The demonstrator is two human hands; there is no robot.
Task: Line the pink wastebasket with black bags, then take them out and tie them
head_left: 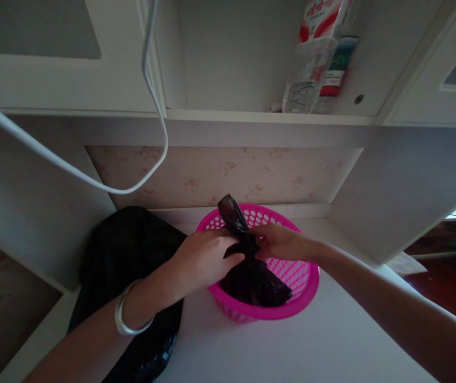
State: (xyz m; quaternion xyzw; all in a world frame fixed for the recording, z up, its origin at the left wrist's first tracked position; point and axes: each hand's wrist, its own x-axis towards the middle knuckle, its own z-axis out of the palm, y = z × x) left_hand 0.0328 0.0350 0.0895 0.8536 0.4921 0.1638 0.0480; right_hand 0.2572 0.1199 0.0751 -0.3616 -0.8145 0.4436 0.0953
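A pink perforated plastic basket (309,284) stands on the white surface in the middle of the view. Inside its opening is a black plastic bag (255,284), gathered and twisted at the neck, with one end sticking up above the far rim. My left hand (207,255), with a silver bangle at the wrist, grips the bag's neck from the left. From the right, the bent fingers of my right hand (278,242) pinch the same neck. Parts of the fingertips on both hands are hidden by the plastic.
A large black bag (132,255) lies left of the basket, partly under my left forearm. A white cable (132,189) hangs at upper left. Overhead, an open shelf (251,116) holds a clear plastic container (305,80) and packages. Side panels flank the surface.
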